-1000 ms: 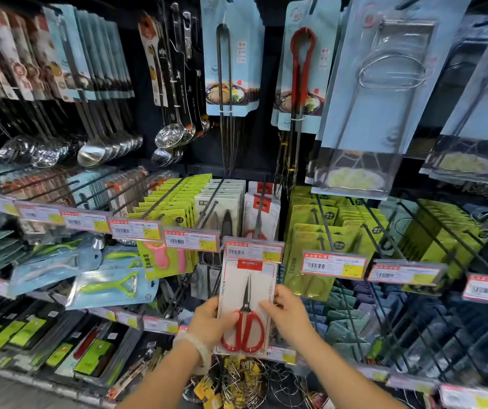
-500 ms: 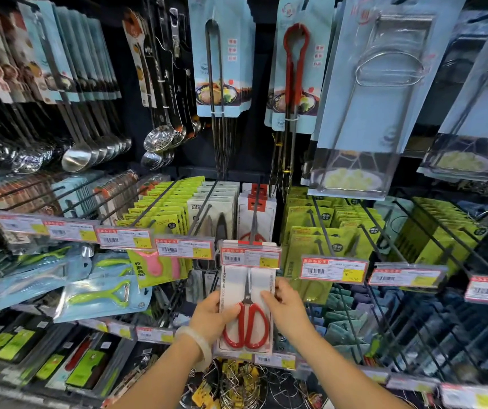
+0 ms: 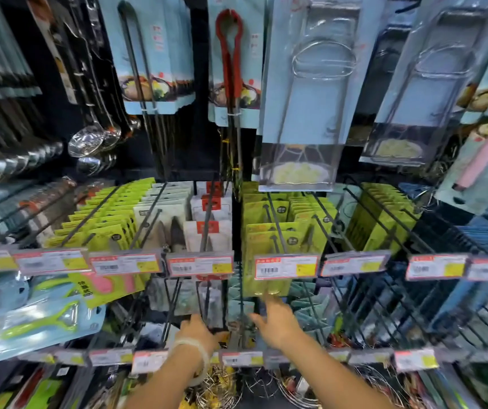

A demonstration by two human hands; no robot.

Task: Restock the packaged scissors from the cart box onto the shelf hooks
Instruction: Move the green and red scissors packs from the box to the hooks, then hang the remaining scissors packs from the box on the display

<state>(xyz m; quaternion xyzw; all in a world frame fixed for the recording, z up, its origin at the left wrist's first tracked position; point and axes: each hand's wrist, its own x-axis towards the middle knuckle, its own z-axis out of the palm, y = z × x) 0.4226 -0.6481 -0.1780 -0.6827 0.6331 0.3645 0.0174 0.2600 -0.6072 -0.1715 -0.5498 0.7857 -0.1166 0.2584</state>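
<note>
White-carded scissors packs with red tags [image 3: 211, 228] hang in a row on a hook behind the price label [image 3: 200, 264]. Below that label hangs a blurred pack [image 3: 210, 304], the red-handled scissors in it hard to make out. My left hand [image 3: 200, 332], with a pale bracelet on the wrist, is at that pack's lower left corner; blur hides whether its fingers pinch it. My right hand [image 3: 278, 320] is off to the right of the pack, fingers spread and holding nothing. The cart box is out of view.
Green-carded packs [image 3: 269, 228] fill the neighbouring hooks on both sides. Tongs [image 3: 231, 63] and ladles [image 3: 86, 143] hang above. A second row of price labels [image 3: 241, 358] runs just under my hands, with wire coils below. Long bare hook rods [image 3: 384, 225] jut out at right.
My right hand has let go of the scissors pack and moved right with fingers spread. Both hands have dropped lower. The pack now hangs behind the price label. The view moved closer.
</note>
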